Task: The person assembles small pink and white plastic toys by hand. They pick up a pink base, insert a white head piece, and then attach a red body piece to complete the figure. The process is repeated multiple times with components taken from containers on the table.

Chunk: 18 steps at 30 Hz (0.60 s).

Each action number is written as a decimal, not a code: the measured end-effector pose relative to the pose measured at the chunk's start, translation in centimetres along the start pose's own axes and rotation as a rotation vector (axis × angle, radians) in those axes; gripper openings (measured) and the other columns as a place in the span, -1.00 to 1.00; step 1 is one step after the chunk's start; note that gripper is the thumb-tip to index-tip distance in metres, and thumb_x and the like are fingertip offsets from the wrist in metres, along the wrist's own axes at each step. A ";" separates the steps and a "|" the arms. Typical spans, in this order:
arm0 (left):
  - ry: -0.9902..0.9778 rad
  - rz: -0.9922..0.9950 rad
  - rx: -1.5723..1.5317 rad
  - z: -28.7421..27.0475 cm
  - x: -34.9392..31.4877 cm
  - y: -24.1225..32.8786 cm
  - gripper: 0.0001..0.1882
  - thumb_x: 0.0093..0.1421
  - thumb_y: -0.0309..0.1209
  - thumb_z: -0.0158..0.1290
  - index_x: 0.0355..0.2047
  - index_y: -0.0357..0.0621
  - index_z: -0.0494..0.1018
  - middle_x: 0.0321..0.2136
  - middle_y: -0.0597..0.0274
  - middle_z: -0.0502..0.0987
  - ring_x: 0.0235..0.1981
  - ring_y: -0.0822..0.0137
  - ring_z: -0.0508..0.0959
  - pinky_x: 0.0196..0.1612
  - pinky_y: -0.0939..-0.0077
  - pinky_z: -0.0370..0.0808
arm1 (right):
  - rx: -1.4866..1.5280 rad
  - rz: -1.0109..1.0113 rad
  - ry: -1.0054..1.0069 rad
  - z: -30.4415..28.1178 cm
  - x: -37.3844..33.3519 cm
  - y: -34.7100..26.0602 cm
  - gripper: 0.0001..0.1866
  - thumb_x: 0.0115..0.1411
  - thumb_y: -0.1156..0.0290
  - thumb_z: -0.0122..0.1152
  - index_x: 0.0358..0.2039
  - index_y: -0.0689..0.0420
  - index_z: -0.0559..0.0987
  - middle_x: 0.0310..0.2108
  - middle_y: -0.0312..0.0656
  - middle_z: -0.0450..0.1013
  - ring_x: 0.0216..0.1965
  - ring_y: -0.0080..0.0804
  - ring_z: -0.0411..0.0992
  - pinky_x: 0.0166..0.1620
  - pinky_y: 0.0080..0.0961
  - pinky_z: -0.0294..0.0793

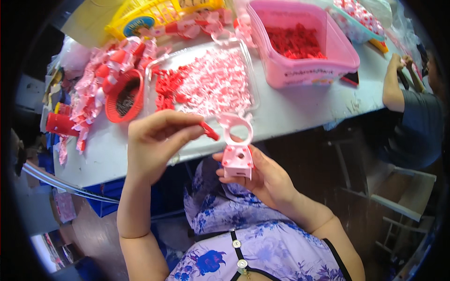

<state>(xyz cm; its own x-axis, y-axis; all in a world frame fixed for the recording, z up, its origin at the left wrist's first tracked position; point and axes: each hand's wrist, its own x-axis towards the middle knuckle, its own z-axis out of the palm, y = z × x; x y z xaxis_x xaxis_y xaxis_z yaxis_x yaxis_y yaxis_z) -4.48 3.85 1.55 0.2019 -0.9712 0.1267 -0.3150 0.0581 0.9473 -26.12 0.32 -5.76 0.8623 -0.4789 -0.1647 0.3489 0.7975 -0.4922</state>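
Observation:
My left hand [157, 140] pinches a small red plastic piece [210, 131] between thumb and fingertips, held over the table's front edge. Just to its right, my right hand [267, 175] grips a pink plastic part [238, 157] with a round ring at its top and a boxy lower end dotted with small red spots. The red piece and the pink part are apart. Beyond my hands lies a clear tray [255, 89], with red pieces [169, 86] heaped on its left and many pale pink pieces [218, 79] filling the rest.
Left of the tray, a red basket [136, 105] holds small dark pieces, beside piled pink and red parts [110, 70]. A pink tub [304, 70] of red pieces stands at the back right, a yellow basket [159, 16] at the back left. Another person [408, 112] sits at the far right.

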 end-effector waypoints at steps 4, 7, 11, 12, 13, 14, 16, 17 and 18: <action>-0.081 0.283 0.261 2.4 -2.6 0.6 -0.79 -0.07 -0.67 0.22 -0.36 -0.25 0.57 -0.43 0.15 0.56 -0.39 0.35 0.55 -0.32 0.53 0.46 | 0.047 -0.002 0.003 0.5 -0.1 -0.1 -0.36 0.39 0.03 -0.30 0.34 0.10 -0.05 0.10 -0.05 0.30 0.06 -0.30 0.37 0.14 -0.32 0.34; -0.073 0.363 0.359 3.1 -2.8 0.0 -0.75 -0.11 -0.63 0.24 -0.35 -0.19 0.57 -0.48 0.20 0.52 -0.46 0.30 0.50 -0.40 0.48 0.42 | 0.067 0.004 -0.006 1.1 -0.2 -0.3 -0.37 0.39 0.03 -0.32 0.35 0.08 -0.06 0.11 -0.11 0.29 0.08 -0.33 0.36 0.15 -0.34 0.33; -0.072 0.480 0.510 3.8 -2.7 0.5 -0.76 -0.14 -0.64 0.24 -0.39 -0.20 0.54 -0.48 0.20 0.49 -0.45 0.24 0.48 -0.39 0.43 0.41 | 0.028 0.011 0.023 1.4 -0.4 -0.1 -0.37 0.39 0.03 -0.34 0.35 0.05 -0.08 0.15 -0.17 0.24 0.11 -0.39 0.31 0.18 -0.36 0.30; -0.100 0.483 0.519 4.0 -2.8 0.4 -0.75 -0.14 -0.64 0.23 -0.39 -0.20 0.53 -0.47 0.20 0.48 -0.44 0.23 0.47 -0.38 0.42 0.41 | 0.027 0.003 0.029 1.4 -0.4 0.1 -0.37 0.39 0.03 -0.34 0.35 0.04 -0.09 0.15 -0.18 0.23 0.12 -0.41 0.30 0.19 -0.36 0.29; -0.129 0.484 0.527 4.2 -2.8 0.3 -0.75 -0.15 -0.63 0.23 -0.38 -0.20 0.53 -0.46 0.20 0.48 -0.43 0.22 0.46 -0.37 0.41 0.41 | 0.026 -0.005 0.035 1.4 -0.4 0.3 -0.37 0.39 0.03 -0.34 0.36 0.04 -0.10 0.15 -0.18 0.23 0.13 -0.42 0.29 0.19 -0.37 0.29; -0.123 0.488 0.541 4.3 -2.8 0.1 -0.75 -0.15 -0.62 0.22 -0.38 -0.20 0.52 -0.48 0.21 0.44 -0.42 0.21 0.43 -0.36 0.39 0.41 | 0.025 -0.014 0.042 1.4 -0.4 0.5 -0.38 0.40 0.03 -0.35 0.36 0.03 -0.10 0.16 -0.19 0.22 0.14 -0.44 0.28 0.20 -0.37 0.28; -0.146 0.458 0.542 4.2 -2.6 0.2 -0.76 -0.14 -0.60 0.23 -0.38 -0.19 0.52 -0.50 0.22 0.41 -0.44 0.22 0.41 -0.37 0.39 0.39 | 0.001 0.002 0.051 1.2 -0.5 0.5 -0.38 0.40 0.04 -0.36 0.36 0.03 -0.11 0.17 -0.19 0.20 0.14 -0.45 0.27 0.20 -0.36 0.27; -0.158 0.443 0.542 4.1 -2.5 0.3 -0.76 -0.14 -0.60 0.23 -0.39 -0.19 0.52 -0.52 0.23 0.40 -0.45 0.23 0.40 -0.37 0.40 0.39 | -0.011 0.008 0.056 1.2 -0.6 0.5 -0.38 0.40 0.05 -0.36 0.36 0.03 -0.11 0.17 -0.19 0.20 0.14 -0.46 0.27 0.20 -0.35 0.27; -0.173 0.438 0.523 4.2 -2.6 0.5 -0.76 -0.12 -0.59 0.23 -0.37 -0.18 0.53 -0.54 0.24 0.36 -0.48 0.25 0.37 -0.39 0.42 0.37 | -0.025 -0.014 0.037 1.3 -0.9 0.5 -0.38 0.40 0.04 -0.37 0.36 0.03 -0.12 0.17 -0.19 0.20 0.15 -0.46 0.27 0.20 -0.35 0.27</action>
<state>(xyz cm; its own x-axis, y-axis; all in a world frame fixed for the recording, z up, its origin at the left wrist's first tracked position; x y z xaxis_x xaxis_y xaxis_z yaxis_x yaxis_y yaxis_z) -9.09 5.47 0.42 -0.1823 -0.9090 0.3747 -0.7467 0.3759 0.5487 -26.31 1.61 -4.73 0.8433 -0.5032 -0.1886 0.3509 0.7814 -0.5160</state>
